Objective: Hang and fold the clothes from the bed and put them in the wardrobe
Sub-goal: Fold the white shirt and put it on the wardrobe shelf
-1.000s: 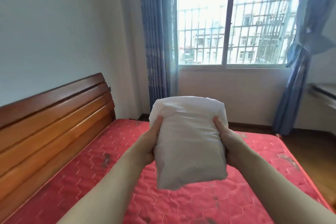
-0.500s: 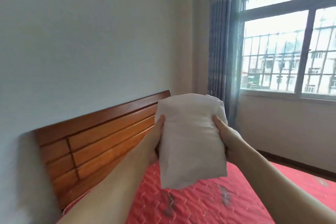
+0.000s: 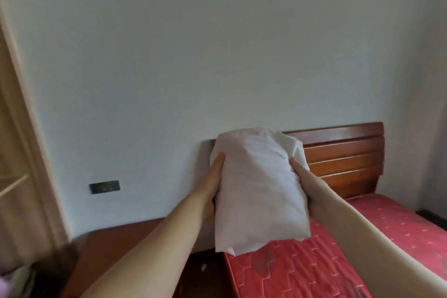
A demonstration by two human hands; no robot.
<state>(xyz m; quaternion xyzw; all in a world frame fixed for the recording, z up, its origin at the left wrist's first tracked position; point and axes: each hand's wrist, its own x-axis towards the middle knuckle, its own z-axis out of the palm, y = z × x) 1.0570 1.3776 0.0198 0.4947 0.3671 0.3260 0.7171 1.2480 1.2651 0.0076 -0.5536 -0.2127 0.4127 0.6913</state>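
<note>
White wall (image 3: 217, 43) fills most of the head view. The window and blue curtains from half a second ago are gone from sight, and the view has swung to the left. The wooden headboard (image 3: 343, 159), which was left of the folded white cloth (image 3: 258, 191) before, now shows behind it and to its right.

The cloth is held up in the air, in front of the headboard and over the near edge of the red bed (image 3: 314, 261). It is in both hands, the same as before. The left hand (image 3: 212, 184) holds its left side, with the thumb on top and the other fingers hidden under the cloth. The right hand (image 3: 302, 176) holds its right side in the same way.

Left of the cloth, low on the wall, is a dark wall plate (image 3: 104, 187). Below that is a brown wooden top (image 3: 116, 244), next to the bed. At the far left edge is a pale wooden frame (image 3: 21, 128), a bit blurry. Nothing stands between the cloth and the camera.
</note>
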